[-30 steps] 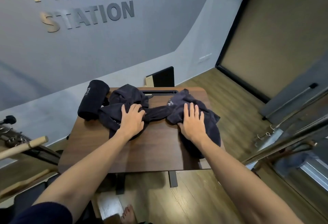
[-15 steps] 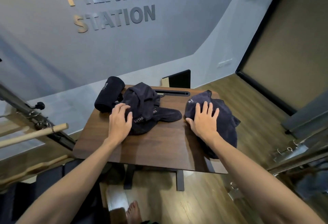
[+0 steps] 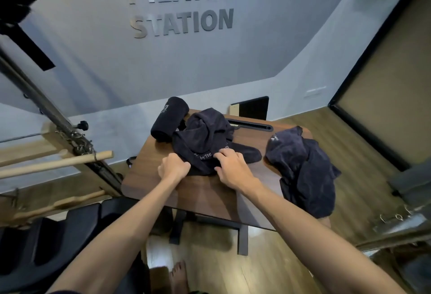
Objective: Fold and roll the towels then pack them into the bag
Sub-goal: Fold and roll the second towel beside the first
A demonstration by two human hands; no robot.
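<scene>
A crumpled dark navy towel (image 3: 205, 140) with pale lettering lies at the middle of the small wooden table (image 3: 210, 195). My left hand (image 3: 173, 168) grips its near left edge, fingers curled into the cloth. My right hand (image 3: 231, 165) pinches the same towel's near edge just to the right. A second crumpled dark towel (image 3: 303, 168) lies at the table's right side and hangs over the edge, untouched. A rolled dark towel (image 3: 169, 119) sits at the far left corner. No bag is in view.
A black slot handle (image 3: 251, 127) is set in the table's far edge. Pilates equipment with wooden bars (image 3: 58, 163) and a black pad (image 3: 46, 244) stands at the left. A metal frame (image 3: 396, 219) is at the right. My bare foot (image 3: 178, 277) is below the table.
My right hand left the right towel and came over to the middle towel. My left hand slid to that towel's near edge and closed on it. The view shifted left.
</scene>
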